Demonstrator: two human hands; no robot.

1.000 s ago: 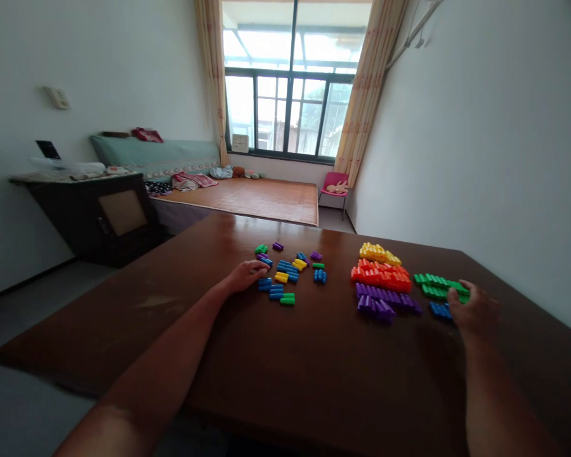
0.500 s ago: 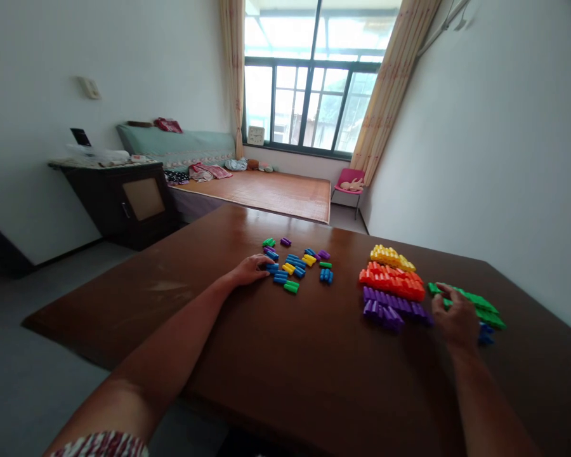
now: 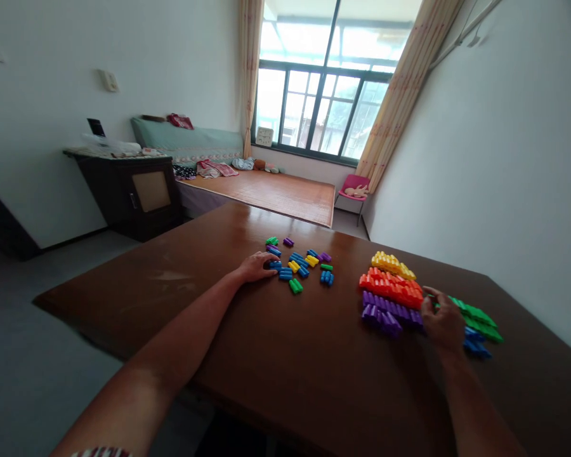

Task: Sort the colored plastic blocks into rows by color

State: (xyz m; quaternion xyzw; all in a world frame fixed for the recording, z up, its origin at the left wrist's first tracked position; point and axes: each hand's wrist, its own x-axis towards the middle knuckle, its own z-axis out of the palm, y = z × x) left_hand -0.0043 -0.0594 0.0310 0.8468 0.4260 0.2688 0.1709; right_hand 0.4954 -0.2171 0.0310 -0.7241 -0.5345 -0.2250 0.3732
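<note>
Toward two o'clock the loosely curled right hand (image 3: 441,322), its grip impossible to tell, should stay light beside the ridged orange-red plastic pieces (image 3: 391,287), nearer them than half a second ago, while toward twelve the left hand (image 3: 255,267) touches small blue plastic tubes (image 3: 285,274), grasp unclear

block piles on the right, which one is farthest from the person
The yellow pile, just beyond the orange pile; the purple pile, green pile and blue pile all lie nearer.

left hand (image 3: 257,266): touching blue blocks (image 3: 285,274) | right hand (image 3: 442,320): beside purple blocks (image 3: 393,309)
</note>
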